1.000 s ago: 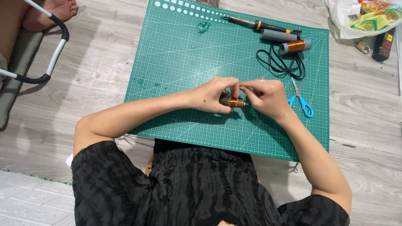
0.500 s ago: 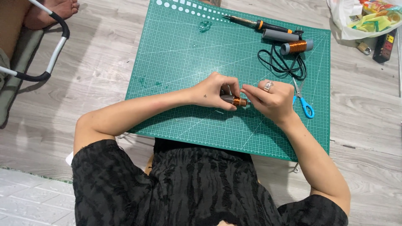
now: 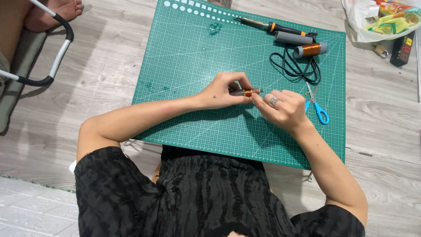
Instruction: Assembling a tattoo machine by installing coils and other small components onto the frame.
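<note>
My left hand (image 3: 222,90) grips a thin dark rod (image 3: 242,92) wound with a small coil of copper wire (image 3: 248,92), held low over the green cutting mat (image 3: 188,66). My right hand (image 3: 282,107), with a ring on one finger, pinches at the rod's right end beside the coil. Both hands are close together near the middle of the mat.
At the mat's far edge lie a soldering iron (image 3: 272,27) with a black cord (image 3: 294,66), a grey tube (image 3: 291,37) and a spool of copper wire (image 3: 310,49). Blue-handled scissors (image 3: 316,105) lie right of my hands. A plastic bag (image 3: 381,19) sits far right; a chair frame (image 3: 48,57) stands left.
My right hand has slid a little right and toward me along the rod, baring the copper coil. My left hand has kept its grip, hardly moving.
</note>
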